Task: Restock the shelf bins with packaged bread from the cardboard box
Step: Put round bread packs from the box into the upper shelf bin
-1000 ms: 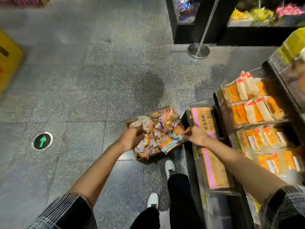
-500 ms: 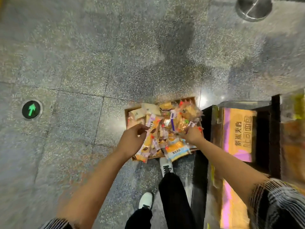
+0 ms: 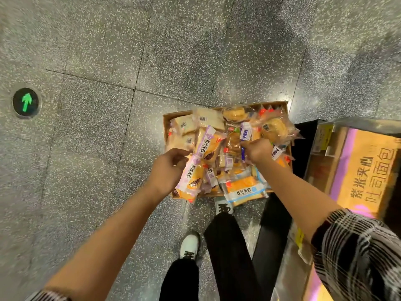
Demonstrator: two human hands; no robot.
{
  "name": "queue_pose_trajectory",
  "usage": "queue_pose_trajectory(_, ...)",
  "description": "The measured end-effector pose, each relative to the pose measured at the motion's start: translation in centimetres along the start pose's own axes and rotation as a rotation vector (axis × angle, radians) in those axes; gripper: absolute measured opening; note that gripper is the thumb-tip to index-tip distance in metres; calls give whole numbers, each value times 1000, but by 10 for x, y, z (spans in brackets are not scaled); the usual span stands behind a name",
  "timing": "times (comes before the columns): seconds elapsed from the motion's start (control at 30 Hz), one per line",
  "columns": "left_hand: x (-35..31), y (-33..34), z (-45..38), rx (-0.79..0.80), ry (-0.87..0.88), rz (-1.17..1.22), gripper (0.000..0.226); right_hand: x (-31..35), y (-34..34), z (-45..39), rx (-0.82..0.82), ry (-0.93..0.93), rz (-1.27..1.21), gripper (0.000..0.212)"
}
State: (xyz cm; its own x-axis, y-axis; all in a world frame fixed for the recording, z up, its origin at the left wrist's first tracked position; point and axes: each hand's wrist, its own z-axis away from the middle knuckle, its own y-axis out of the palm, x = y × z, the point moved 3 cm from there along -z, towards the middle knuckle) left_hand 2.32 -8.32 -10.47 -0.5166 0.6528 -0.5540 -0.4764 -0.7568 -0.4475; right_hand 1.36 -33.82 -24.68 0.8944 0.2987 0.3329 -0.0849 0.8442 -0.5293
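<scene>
A shallow cardboard box (image 3: 166, 121) lies on the floor, heaped with several packaged breads. Both hands reach down into it. My left hand (image 3: 168, 169) is at the box's left side, fingers pinched on a purple-and-orange bread pack (image 3: 192, 178) that overhangs the front edge. My right hand (image 3: 257, 151) is over the middle of the heap, fist closed on a clear bread pack with a blue label (image 3: 243, 139). A blue-and-orange pack (image 3: 245, 191) hangs over the box's front edge. The shelf bin (image 3: 366, 170) at the right shows an orange and pink printed base.
Grey speckled floor tiles surround the box. A green arrow floor marker (image 3: 26, 102) sits far left. My white shoes (image 3: 189, 244) and dark trousers stand just below the box. The black shelf base (image 3: 273, 224) runs along the right.
The view has tilted down to the floor; the upper shelf bins have left the frame. My right hand moved from the shelf edge into the box and closed on a pack; the left stays on its pack.
</scene>
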Motion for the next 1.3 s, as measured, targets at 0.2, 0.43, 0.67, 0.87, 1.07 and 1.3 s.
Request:
queue_pose_trajectory(0.2, 5, 24, 6, 98, -155, 38, 25, -10, -12, 19, 38, 33, -225, 13)
queue_pose_trajectory(0.43, -23, 57, 32, 159, -388, 385, 76, -23, -25, 124, 185, 136, -686, 19)
queue_pose_trajectory(0.67, -22, 60, 29, -79, -315, 581, 77, -36, -45, 151, 466, 104, -563, 12)
queue_pose_trajectory(0.87, 0, 62, 14, -177, -358, 505, 53, -78, -61, 47, -9, 276, -458, 21)
queue_pose_trajectory(1.07, 27, 79, -7, -195, -376, 442, 48, -83, -38, -20, -23, 334, -395, 50)
queue_pose_trajectory(1.3, 33, 84, -12, -158, -339, 437, 37, -91, -22, -34, 79, 272, -417, 37)
